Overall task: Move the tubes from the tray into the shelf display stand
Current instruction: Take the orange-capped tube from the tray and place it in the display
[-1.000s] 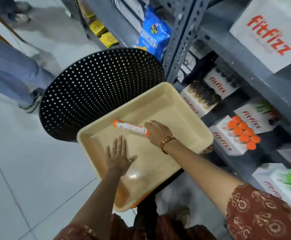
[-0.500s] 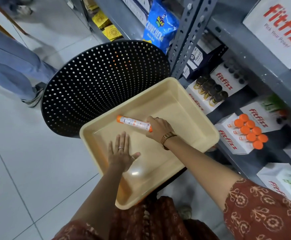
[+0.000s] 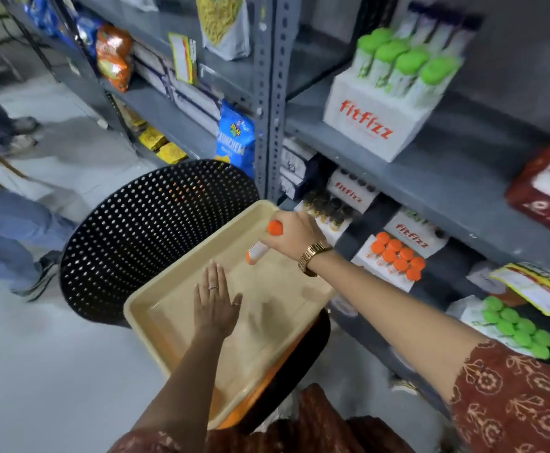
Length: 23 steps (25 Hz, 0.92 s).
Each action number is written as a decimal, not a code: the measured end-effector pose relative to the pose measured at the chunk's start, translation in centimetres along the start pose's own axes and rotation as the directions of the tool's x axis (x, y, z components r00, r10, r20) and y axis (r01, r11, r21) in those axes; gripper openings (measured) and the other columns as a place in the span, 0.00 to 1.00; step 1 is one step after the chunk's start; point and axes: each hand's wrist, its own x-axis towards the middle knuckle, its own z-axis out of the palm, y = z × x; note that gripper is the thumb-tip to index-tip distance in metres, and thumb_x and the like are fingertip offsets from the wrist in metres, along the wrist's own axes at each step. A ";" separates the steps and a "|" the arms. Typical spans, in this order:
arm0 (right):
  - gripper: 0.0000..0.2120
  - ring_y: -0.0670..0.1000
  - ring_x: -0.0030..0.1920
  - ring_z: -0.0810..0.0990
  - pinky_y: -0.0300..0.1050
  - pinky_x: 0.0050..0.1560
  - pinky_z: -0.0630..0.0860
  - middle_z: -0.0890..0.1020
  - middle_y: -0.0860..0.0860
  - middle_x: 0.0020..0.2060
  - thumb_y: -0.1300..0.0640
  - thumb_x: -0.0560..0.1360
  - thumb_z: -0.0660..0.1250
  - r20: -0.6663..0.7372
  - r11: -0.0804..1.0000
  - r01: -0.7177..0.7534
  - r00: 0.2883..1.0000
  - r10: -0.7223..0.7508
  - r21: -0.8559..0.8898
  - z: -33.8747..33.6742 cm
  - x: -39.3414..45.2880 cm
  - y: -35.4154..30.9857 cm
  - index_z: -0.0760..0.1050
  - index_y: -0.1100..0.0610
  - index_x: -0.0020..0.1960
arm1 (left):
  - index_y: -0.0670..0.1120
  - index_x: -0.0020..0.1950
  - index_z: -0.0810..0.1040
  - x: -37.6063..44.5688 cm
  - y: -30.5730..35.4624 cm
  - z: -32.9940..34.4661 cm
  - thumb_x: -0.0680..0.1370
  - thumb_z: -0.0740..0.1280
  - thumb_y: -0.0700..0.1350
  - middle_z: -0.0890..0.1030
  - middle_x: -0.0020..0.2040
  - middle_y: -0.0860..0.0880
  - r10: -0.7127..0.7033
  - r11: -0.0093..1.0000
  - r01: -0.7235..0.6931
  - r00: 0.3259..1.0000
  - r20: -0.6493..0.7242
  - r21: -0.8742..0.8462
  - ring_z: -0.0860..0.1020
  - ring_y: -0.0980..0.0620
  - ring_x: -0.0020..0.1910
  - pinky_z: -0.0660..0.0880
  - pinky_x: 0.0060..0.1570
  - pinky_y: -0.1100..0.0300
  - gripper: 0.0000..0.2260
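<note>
Right hand is closed around one orange-capped tube, held above the far corner of the beige tray, clear of the tray floor. Tube is tilted — cap end up by the thumb side, white body and orange base poking out below the fist. Gold watch on that wrist.

Left hand is flat, fingers spread and extended, palm down on the tray floor near the middle, gripping nothing. Ring visible on one finger.

Tray shows no other tubes in the visible part. It sits on an orange-and-black seat, with the black perforated chair back just behind it.

Target side: the fitfizz display stand with orange-capped tubes is on the lower grey shelf, right of the held tube and near it, not touching — several caps already in it. Another fitfizz box with green-capped tubes stands on the shelf above, and more green caps at lower right. View is motion-blurred, so fine label text on the tube is unreadable.
</note>
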 end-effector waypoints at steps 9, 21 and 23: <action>0.13 0.61 0.49 0.78 0.46 0.48 0.75 0.82 0.61 0.41 0.45 0.69 0.68 -0.305 0.987 -0.028 0.952 -0.021 -0.155 -18.2 -6.0 4.5 0.79 0.55 0.35 | 0.34 0.72 0.60 2.9 15.7 -7.7 0.76 0.56 0.52 0.63 0.73 0.36 0.427 0.904 -0.422 0.883 -0.196 0.069 0.65 0.37 0.71 0.66 0.65 0.40 0.30; 0.16 0.52 0.28 0.72 0.39 0.31 0.70 0.73 0.54 0.21 0.48 0.67 0.67 -0.424 0.895 -0.359 0.877 0.226 -0.265 -34.7 -16.8 14.7 0.77 0.58 0.26 | 0.41 0.76 0.42 -0.2 38.8 -9.1 0.81 0.53 0.50 0.44 0.78 0.45 0.731 0.671 -0.742 0.665 -0.152 -0.020 0.44 0.48 0.77 0.44 0.74 0.50 0.30; 0.15 0.52 0.28 0.73 0.39 0.31 0.68 0.74 0.53 0.23 0.49 0.68 0.68 -0.411 0.884 -0.391 0.872 0.267 -0.256 -36.6 -17.9 16.1 0.80 0.60 0.31 | 0.41 0.76 0.42 -0.3 41.3 -8.3 0.81 0.53 0.51 0.44 0.78 0.44 0.737 0.670 -0.741 0.671 -0.084 -0.041 0.44 0.48 0.77 0.45 0.74 0.49 0.30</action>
